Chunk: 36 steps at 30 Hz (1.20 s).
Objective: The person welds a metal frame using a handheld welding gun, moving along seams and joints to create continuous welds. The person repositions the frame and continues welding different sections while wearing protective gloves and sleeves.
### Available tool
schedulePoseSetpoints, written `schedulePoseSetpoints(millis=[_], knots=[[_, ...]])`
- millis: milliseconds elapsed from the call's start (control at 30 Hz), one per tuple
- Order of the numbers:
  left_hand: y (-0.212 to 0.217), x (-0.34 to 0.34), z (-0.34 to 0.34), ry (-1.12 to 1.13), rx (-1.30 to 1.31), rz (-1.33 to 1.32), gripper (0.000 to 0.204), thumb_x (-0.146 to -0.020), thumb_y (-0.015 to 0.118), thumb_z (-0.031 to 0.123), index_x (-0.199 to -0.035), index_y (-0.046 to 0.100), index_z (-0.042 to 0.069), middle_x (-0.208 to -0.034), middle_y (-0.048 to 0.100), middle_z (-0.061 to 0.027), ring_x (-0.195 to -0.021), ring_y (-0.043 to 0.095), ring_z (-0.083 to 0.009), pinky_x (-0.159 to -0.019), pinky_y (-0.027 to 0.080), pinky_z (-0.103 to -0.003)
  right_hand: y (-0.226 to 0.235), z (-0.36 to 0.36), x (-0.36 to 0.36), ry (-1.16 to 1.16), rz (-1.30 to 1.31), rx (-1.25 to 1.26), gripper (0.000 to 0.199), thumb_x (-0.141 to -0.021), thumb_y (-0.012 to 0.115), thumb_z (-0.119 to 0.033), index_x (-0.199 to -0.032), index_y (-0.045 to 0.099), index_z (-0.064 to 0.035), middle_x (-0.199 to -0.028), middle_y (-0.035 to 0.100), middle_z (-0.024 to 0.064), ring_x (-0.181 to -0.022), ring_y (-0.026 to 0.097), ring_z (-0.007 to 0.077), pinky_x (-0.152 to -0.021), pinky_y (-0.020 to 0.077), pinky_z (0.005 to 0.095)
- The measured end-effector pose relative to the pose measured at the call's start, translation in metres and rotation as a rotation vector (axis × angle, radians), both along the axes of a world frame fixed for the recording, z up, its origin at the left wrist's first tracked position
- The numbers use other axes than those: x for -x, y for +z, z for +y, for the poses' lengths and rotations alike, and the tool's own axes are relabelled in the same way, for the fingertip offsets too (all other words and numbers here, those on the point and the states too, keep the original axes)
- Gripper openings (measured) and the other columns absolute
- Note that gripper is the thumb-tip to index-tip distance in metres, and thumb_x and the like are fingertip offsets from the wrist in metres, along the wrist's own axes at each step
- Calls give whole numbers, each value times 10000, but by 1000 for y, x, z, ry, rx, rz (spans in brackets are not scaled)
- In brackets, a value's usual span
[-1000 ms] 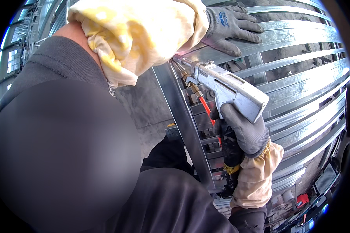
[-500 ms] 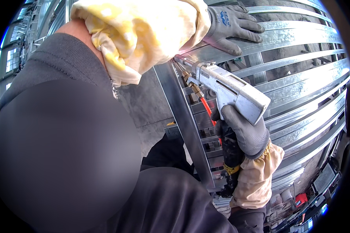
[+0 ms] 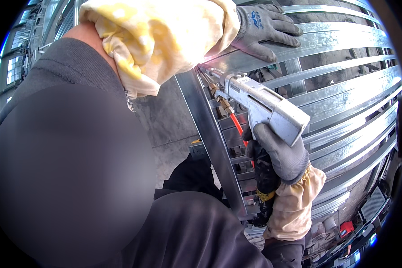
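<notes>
My right hand, in a grey glove with a cream cuff, grips the handle of a silver pistol-shaped tool. Its nozzle points up-left at the joint where a vertical steel post meets a horizontal galvanized steel rail. A red hose and brass fitting run under the tool. My left hand, grey-gloved with a yellow sleeve cover, lies flat on the top rail, fingers spread, just above the nozzle.
Several curved galvanized rails stack across the right side in a frame. A concrete floor shows behind the post. Red and white items lie at the lower right. My dark-clothed body fills the lower left.
The tool's nozzle and my right hand shifted slightly up-left along the joint. My left hand stays on the rail.
</notes>
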<state>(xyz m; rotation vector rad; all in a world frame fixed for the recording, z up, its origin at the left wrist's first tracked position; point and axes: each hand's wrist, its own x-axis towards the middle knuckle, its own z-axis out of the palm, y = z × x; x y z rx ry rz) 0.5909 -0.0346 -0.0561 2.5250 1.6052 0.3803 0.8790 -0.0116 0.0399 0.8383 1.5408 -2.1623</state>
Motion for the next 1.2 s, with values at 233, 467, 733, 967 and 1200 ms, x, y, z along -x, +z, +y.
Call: schedulePoseSetpoints(millis=[233,467,733,967,1200], knots=[[-9,3,2,-4,22,-39,807,-857,609,501,-1503,399,65,-1574,302,-256,-1447,276,-480,-1185,231,-578,4,1,-1,13,-35,9,265,-936,654,-166,-1112,639,32,-832,671,56,-660,642,97,-565,511,251],[-9,3,3,-22,-2,-8,812,-862,606,503,-1509,389,63,-1580,293,-252,-1454,267,-473,-1184,227,-583,8,0,-2,-2,-48,53,317,-945,647,-176,-1181,608,32,-846,668,55,-673,637,92,-582,514,250],[-4,1,0,-4,-24,-6,793,-866,605,497,-1495,409,55,-1566,318,-252,-1449,284,-462,-1184,233,-575,11,-1,-4,-7,-68,33,340,-953,642,-179,-1214,596,33,-830,661,52,-672,636,95,-583,514,247],[2,0,-2,8,43,-15,788,-874,602,481,-1503,402,51,-1584,293,-242,-1467,257,-444,-1204,218,-543,10,0,-6,-25,-38,76,306,-949,652,-146,-1186,605,40,-827,662,52,-667,639,101,-582,520,251],[11,-4,-4,30,99,24,791,-887,594,472,-1520,377,49,-1604,257,-231,-1489,218,-420,-1218,198,-524,5,-1,-11,-11,9,13,286,-945,650,-142,-1170,615,31,-823,666,48,-659,640,102,-564,511,253]])
